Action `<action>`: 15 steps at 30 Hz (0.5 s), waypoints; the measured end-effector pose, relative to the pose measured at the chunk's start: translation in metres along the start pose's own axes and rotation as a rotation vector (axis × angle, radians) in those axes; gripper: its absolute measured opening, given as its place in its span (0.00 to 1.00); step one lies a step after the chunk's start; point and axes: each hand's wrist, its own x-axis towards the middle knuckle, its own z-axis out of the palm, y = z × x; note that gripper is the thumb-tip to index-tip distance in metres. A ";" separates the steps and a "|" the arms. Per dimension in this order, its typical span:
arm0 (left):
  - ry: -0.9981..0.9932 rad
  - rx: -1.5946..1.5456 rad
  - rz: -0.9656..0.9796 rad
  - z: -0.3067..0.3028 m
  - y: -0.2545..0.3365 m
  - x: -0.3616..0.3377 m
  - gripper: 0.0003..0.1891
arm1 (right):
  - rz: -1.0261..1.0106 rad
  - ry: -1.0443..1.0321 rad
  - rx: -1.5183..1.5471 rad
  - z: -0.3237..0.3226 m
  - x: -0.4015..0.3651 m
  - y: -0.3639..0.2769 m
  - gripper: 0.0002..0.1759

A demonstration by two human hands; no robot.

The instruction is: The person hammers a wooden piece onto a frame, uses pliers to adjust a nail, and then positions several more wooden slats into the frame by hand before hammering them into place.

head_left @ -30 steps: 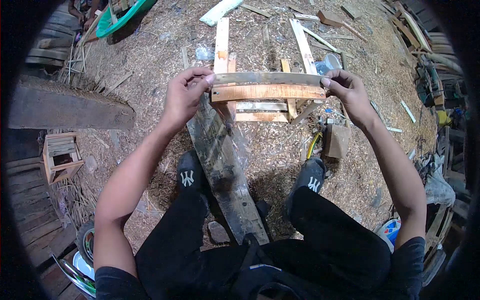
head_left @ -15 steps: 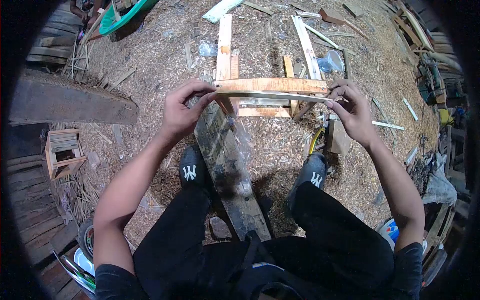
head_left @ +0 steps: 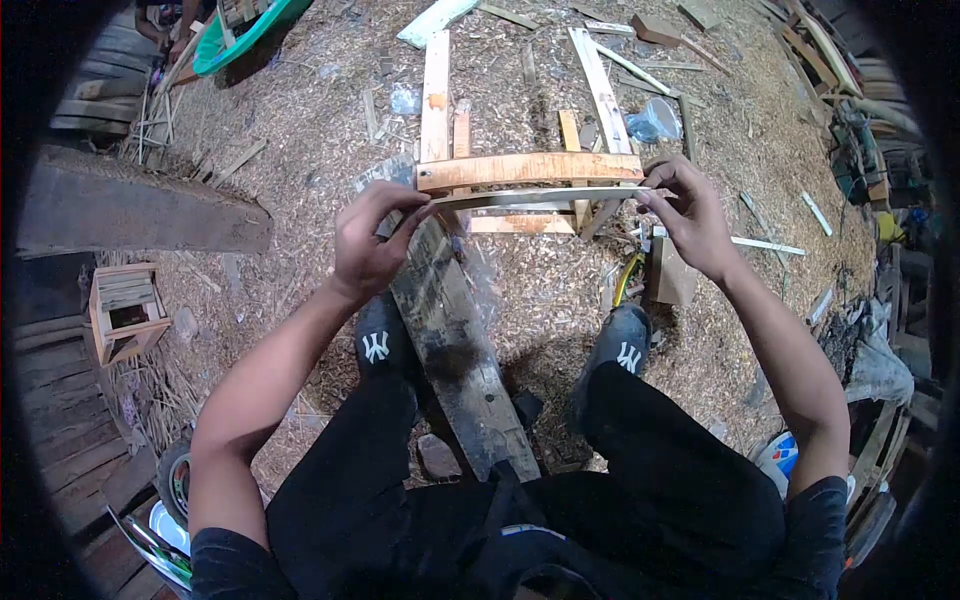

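Between my two hands stretches a thin wooden strip [head_left: 540,197], pinched at either end. My left hand [head_left: 372,237] grips its left end between thumb and fingers. At the right end, my right hand [head_left: 690,215] pinches it with the fingertips. The strip runs just in front of the top rail of a wooden frame [head_left: 530,170], close alongside it. Two pale legs of that frame point away from me, and further slats show beneath the rail. The frame's near left side rests over a dark, worn plank [head_left: 450,340] that runs between my feet.
Wood shavings cover the ground. A wooden block [head_left: 672,272] and a yellow-handled tool [head_left: 628,277] lie near my right foot. A thick beam [head_left: 140,205] juts in from the left above a small wooden box [head_left: 127,312]. At the upper left, another person's hand shows near a green basin [head_left: 245,40].
The strip's left end has dropped and its right end has risen, so it now lies more level along the rail. My right hand has shifted slightly left; the view has turned a little.
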 end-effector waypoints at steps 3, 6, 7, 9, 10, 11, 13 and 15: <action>0.051 0.057 0.049 0.000 -0.003 -0.001 0.08 | -0.019 0.013 -0.035 0.005 -0.001 -0.005 0.10; 0.070 0.178 0.134 0.000 -0.005 0.001 0.09 | 0.001 0.027 -0.093 0.008 0.000 -0.002 0.11; 0.048 0.072 0.068 0.003 -0.006 -0.001 0.09 | 0.001 0.027 -0.093 0.008 0.000 0.002 0.11; 0.026 -0.033 0.002 0.006 -0.008 -0.003 0.09 | 0.066 0.081 0.049 0.011 0.003 0.007 0.13; 0.022 -0.067 -0.022 0.007 -0.009 -0.004 0.10 | 0.065 0.081 0.049 0.011 0.002 0.004 0.13; 0.018 -0.102 -0.046 0.009 -0.010 -0.005 0.12 | 0.055 0.091 0.057 0.012 0.000 0.000 0.18; 0.079 -0.245 -0.084 0.020 -0.011 -0.007 0.15 | 0.045 0.099 0.065 0.013 0.000 -0.003 0.23; 0.140 -0.388 -0.121 0.024 -0.014 -0.006 0.18 | -0.213 0.073 -0.230 0.014 0.001 -0.002 0.31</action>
